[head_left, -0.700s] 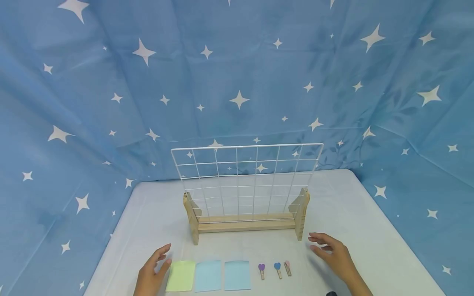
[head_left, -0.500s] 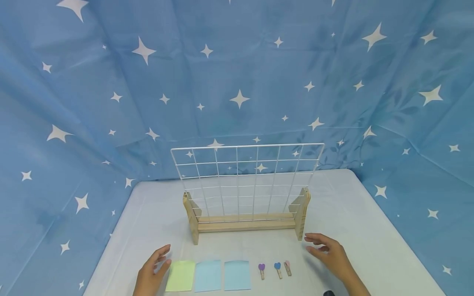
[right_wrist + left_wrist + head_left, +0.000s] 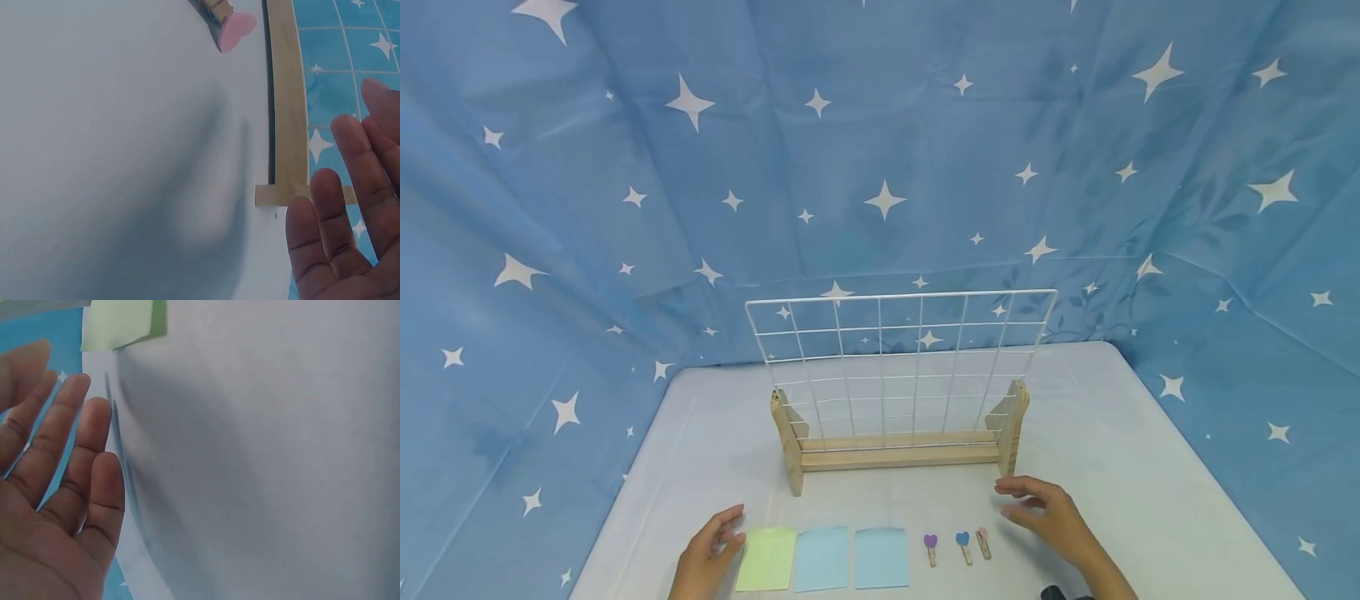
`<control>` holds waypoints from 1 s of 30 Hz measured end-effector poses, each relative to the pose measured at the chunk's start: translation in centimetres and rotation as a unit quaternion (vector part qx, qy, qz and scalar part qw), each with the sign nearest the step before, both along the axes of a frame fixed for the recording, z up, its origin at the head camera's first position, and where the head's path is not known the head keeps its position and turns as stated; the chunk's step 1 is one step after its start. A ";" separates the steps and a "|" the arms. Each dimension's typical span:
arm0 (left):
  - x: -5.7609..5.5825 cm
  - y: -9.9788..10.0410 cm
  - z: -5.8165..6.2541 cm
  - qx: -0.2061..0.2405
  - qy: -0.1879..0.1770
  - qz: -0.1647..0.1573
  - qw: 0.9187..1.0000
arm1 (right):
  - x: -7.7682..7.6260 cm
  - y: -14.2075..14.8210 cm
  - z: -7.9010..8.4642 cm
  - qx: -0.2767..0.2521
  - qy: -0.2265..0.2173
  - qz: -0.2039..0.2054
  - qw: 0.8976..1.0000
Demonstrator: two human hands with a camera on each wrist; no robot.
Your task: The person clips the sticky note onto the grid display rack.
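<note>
My left hand (image 3: 706, 554) hovers beside the left edge of a yellow-green sticky note (image 3: 766, 559), its fingers loosely bent around nothing. Two light-blue sticky notes (image 3: 822, 559) lie in a row to the right of it. Further right are three small wooden clothespins: one with a purple heart (image 3: 931, 542), one with a blue heart (image 3: 962, 540) and one with a pink heart (image 3: 237, 31). Above and right of the pink clothespin is my right hand (image 3: 1047, 515), holding nothing, fingers relaxed. In the right wrist view those fingers (image 3: 303, 237) are spread apart.
Behind the notes stands a white wire grid (image 3: 898, 367) in a wooden base (image 3: 898, 457), leaning slightly. A white-covered table (image 3: 1097, 417) carries everything, and a blue star-patterned curtain (image 3: 880, 150) surrounds it. A dark object (image 3: 1052, 592) shows at the right wrist.
My right hand has moved left, toward the pink clothespin and the grid's right foot. The left hand has shifted only slightly downward. Notes and clothespins lie where they were.
</note>
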State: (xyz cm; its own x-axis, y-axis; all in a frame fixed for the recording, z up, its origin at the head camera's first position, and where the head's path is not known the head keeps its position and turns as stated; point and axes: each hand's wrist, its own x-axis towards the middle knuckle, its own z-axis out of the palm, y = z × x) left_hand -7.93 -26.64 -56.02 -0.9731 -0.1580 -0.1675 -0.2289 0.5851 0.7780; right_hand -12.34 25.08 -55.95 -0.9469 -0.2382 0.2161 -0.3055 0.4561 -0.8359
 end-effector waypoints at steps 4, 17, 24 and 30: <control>0.0 -0.2 -0.2 0.001 -0.015 0.005 1.000 | -0.2 -0.4 0.0 -0.004 -0.016 0.027 0.999; -0.4 0.0 -0.5 0.007 -0.025 0.013 1.000 | -0.8 -2.3 -0.4 -0.019 -0.031 0.096 0.995; -0.3 -0.2 -0.9 0.013 -0.019 0.013 1.000 | -0.9 -3.8 -0.4 -0.030 -0.043 0.132 0.990; -0.6 -0.5 -1.8 0.010 0.016 0.006 1.000 | -1.3 -5.0 -0.7 -0.019 -0.047 0.157 0.986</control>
